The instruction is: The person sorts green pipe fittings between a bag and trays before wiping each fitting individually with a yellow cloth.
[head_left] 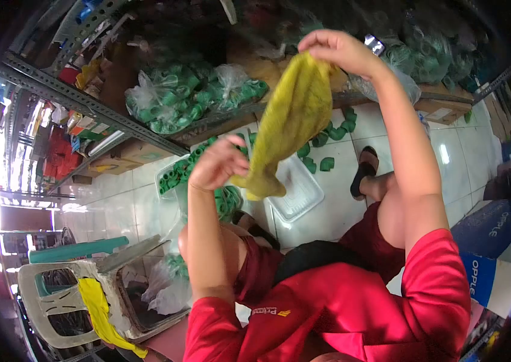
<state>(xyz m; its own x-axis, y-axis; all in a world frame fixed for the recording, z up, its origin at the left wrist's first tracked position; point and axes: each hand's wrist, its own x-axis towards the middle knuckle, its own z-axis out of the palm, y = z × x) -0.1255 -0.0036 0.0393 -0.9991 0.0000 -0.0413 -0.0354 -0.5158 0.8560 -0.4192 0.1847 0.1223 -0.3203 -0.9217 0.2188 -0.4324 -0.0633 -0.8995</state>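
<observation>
A long, dingy yellow cloth (294,114) is stretched in front of me, above the floor. My right hand (340,53) is raised high, its fingers closed on the cloth's upper end. Lower and to the left, my left hand (216,164) has curled fingers, slightly blurred, at a corner near the cloth's lower end. Under the cloth, a white plastic tray (296,196) rests on the tiles, partly hidden by it. Close behind my left hand, green pipe fittings (174,176) fill another tray.
Clear bags of green fittings (171,96) lie along a low shelf ahead. Loose green elbows (326,163) are on the floor. A worn plastic chair (56,308) with a bright yellow cloth (99,308) stands left. Blue and white cartons (488,241) are at right. Metal shelving (92,102) rises left.
</observation>
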